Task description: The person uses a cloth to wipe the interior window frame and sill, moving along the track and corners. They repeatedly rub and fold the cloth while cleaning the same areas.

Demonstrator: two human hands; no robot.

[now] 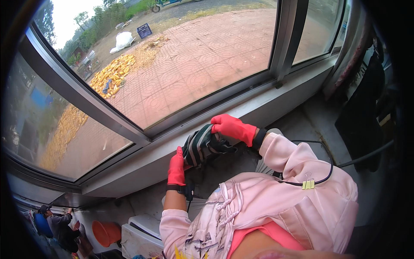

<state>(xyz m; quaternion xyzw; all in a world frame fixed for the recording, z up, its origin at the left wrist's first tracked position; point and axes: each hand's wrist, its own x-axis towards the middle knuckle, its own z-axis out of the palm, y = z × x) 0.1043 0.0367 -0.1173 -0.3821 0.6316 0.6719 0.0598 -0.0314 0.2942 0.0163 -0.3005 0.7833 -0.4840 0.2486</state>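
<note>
A striped cloth [197, 145], dark green, black and grey, is bunched between my two hands at the edge of the white window sill [161, 155]. My left hand [177, 166], in a red rubber glove, grips the cloth's left end, its thumb pointing up. My right hand [231, 128], gloved in the same red, pinches the upper right part of the cloth. A loose dark end hangs below the right hand. Black bands circle both wrists. The fingers behind the cloth are partly hidden.
Aluminium-framed sliding windows [210, 97] rise beyond the sill. A black cable [330, 162] runs beside my right arm. At the lower left are an orange bucket [105, 233], a white appliance or box [140, 239] and another person [61, 226]. A curtain [351, 55] hangs at the right.
</note>
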